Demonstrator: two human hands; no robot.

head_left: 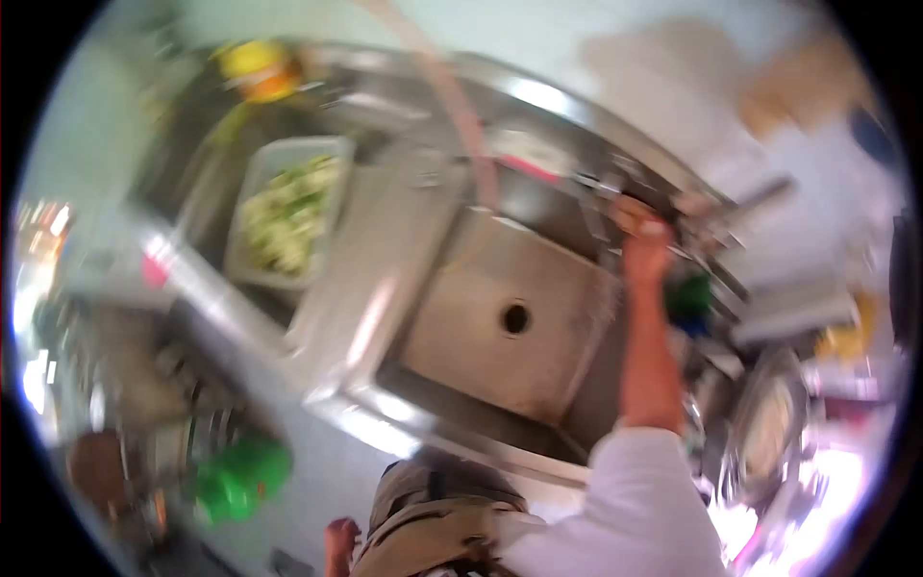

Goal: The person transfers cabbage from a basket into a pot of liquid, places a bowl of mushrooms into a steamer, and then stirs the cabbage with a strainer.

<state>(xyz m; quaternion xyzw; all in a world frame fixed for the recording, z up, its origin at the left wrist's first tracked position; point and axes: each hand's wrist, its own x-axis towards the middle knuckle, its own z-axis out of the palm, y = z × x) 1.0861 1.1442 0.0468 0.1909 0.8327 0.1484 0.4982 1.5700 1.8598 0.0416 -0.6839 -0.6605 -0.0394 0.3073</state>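
Note:
My right hand [642, 221] reaches over the back right corner of the steel sink [490, 327]. Its fingers look curled inward beside some blurred metal utensils, and what they grip is too smeared to name. Close to it on the back ledge lies a white and pink item [529, 157]. Low in the picture, my left hand [341, 537] hangs by my side, away from the sink; blur hides how its fingers are set. A clear plastic tub [338, 159] of chopped pale and green vegetables [288, 216] rests in the left-hand basin.
A pinkish hose [452, 96] drops into the sink from above. Behind the tub stands a yellow and orange container [258, 72]. Metal dishes [766, 423] and other wares crowd the right side. A green plastic item [242, 479] is on the lower left.

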